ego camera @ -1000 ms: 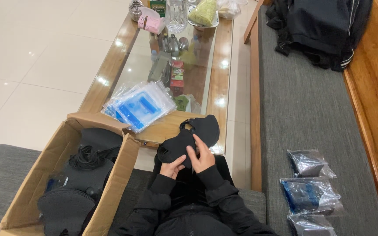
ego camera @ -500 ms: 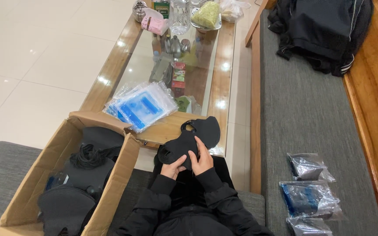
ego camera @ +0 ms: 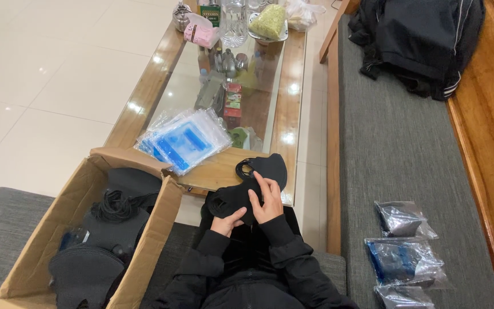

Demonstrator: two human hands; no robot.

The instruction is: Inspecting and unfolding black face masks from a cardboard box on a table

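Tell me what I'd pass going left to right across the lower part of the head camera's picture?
Cardboard box of black masks → left hand → right hand, both on a black mask → grey bench cushion → sealed clear packets.

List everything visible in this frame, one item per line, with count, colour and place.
black face masks: a small stack, black, held in both hands above the lap
cardboard box: one, brown, open, at the left, with more black masks inside
clear plastic bags: a pile, clear with blue inserts, on the near end of the table
coffee table: one, wooden frame with glass top, ahead, bearing bottles and jars at its far end
packed bags: three, clear with dark contents, on the grey bench cushion at the right
black jacket: one, black, far end of the bench
left hand: grip on the masks' lower edge
right hand: fingers spread over the masks
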